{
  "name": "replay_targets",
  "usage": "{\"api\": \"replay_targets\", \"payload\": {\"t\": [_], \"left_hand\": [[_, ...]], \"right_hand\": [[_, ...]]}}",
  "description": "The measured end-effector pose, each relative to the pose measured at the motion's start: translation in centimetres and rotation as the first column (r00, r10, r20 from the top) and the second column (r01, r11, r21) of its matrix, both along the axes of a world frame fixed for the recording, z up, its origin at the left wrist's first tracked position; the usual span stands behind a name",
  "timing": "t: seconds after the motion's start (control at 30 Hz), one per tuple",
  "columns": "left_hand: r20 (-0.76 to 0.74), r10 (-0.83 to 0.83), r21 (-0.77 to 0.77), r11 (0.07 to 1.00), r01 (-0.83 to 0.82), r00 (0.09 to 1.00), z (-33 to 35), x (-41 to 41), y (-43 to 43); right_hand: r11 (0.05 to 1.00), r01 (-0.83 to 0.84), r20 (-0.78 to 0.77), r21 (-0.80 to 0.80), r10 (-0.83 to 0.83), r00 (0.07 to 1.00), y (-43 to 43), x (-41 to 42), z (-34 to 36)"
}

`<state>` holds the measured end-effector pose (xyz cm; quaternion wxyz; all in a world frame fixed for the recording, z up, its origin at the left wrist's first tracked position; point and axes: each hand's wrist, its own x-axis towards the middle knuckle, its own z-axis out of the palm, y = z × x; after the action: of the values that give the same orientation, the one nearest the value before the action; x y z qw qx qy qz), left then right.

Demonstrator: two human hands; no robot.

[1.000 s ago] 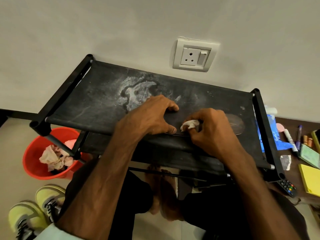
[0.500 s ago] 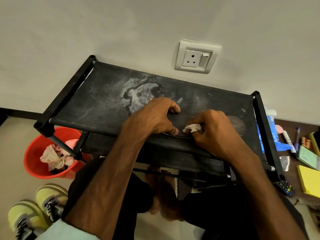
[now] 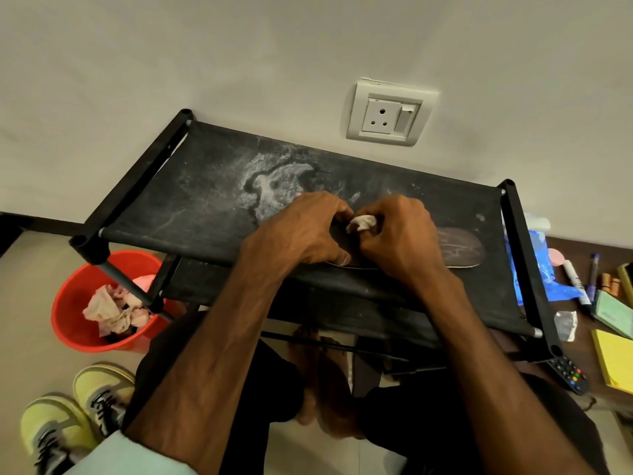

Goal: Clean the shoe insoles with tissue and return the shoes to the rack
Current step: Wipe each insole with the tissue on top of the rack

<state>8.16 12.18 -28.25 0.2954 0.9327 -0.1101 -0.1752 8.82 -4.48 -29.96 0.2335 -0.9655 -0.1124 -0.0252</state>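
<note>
A dark insole [image 3: 459, 250] lies flat on the top shelf of the black fabric shoe rack [image 3: 191, 200], its right end showing past my hands. My left hand [image 3: 305, 231] holds the insole's left part down, thumb at its near edge. My right hand [image 3: 400, 238] pinches a small crumpled white tissue [image 3: 361, 222] and presses it on the insole, close to the left hand's fingers. A pair of yellow-green sneakers [image 3: 78, 416] stands on the floor at the lower left.
A red bucket [image 3: 68, 303] with used tissues stands under the rack's left corner. To the right lie a blue plastic bag [image 3: 537, 269], markers [image 3: 575, 279], notepads [image 3: 613, 361] and a remote [image 3: 568, 373]. A wall socket [image 3: 390, 113] is behind the rack.
My right hand has moved the tissue to the left and farther along the insole, closing up against my left hand. More of the insole's right end is uncovered.
</note>
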Motion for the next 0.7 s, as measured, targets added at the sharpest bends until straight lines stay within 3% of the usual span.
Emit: {"api": "replay_targets", "payload": {"t": [0.37, 0.7], "left_hand": [[-0.017, 0.021, -0.080, 0.997, -0.023, 1.000, -0.2, 0.1, 0.2], [-0.005, -0.011, -0.005, 1.000, 0.011, 1.000, 0.3, 0.0, 0.0]], "right_hand": [[0.985, -0.171, -0.144, 0.029, 0.174, 0.974, -3.1, -3.3, 1.1], [0.997, 0.014, -0.011, 0.079, -0.013, 1.000, -1.4, -0.6, -0.3]]}}
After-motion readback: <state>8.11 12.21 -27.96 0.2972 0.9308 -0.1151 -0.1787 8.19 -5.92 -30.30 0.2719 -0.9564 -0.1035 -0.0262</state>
